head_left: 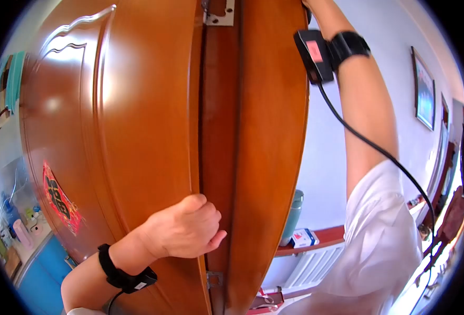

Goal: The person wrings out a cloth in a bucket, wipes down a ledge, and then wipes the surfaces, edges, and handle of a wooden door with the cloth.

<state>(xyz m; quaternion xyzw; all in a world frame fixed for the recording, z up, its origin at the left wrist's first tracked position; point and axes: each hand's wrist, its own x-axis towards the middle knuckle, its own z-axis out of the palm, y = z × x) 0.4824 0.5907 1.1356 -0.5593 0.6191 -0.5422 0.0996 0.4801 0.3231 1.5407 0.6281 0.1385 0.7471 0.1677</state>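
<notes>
My left hand (187,227) is curled into a fist at the edge of a brown wooden door (148,131). Its fingers turn away from me, so anything inside them is hidden. Beside it runs the brown door frame (268,115). A metal hinge plate (222,13) shows at the top of the gap, and a lower hinge (215,278) sits below my fist. My right hand (316,6) reaches up along the frame's right side and is mostly cut off by the top edge. Its fingers and a dark object beside it cannot be made out.
A black cable (379,149) trails from the right wrist device (314,55). Right of the frame, a green bottle (293,218) and a small white box (304,238) stand on a ledge. A framed picture (424,89) hangs on the wall. A counter with blue cabinets (43,273) stands at left.
</notes>
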